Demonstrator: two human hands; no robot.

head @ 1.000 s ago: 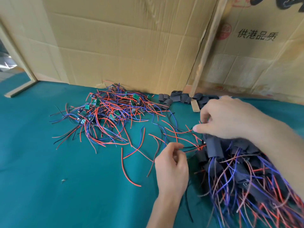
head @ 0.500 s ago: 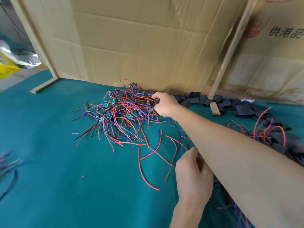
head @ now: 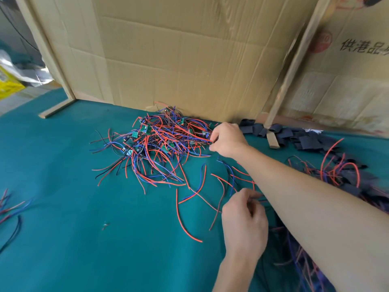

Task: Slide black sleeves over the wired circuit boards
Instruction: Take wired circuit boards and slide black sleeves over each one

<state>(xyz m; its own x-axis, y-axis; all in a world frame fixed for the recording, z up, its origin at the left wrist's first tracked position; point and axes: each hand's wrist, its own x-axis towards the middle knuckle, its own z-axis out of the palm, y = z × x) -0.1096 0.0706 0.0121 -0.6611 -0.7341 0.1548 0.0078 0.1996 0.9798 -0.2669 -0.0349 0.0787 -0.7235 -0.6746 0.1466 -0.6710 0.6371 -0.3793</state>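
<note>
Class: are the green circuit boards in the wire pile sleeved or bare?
Bare: green circuit boards show uncovered among the wires; black sleeves lie apart.

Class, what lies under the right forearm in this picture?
Under the right forearm red and blue wires run out of sight on the green cloth. How far they reach beneath it is hidden.

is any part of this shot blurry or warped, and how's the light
Head view: even daylight with soft shadows and no glare; the wire pile and right hand are fairly sharp; the left edge and the sleeved pile at right are smeared; wide-angle warp tilts the cardboard wall.
</note>
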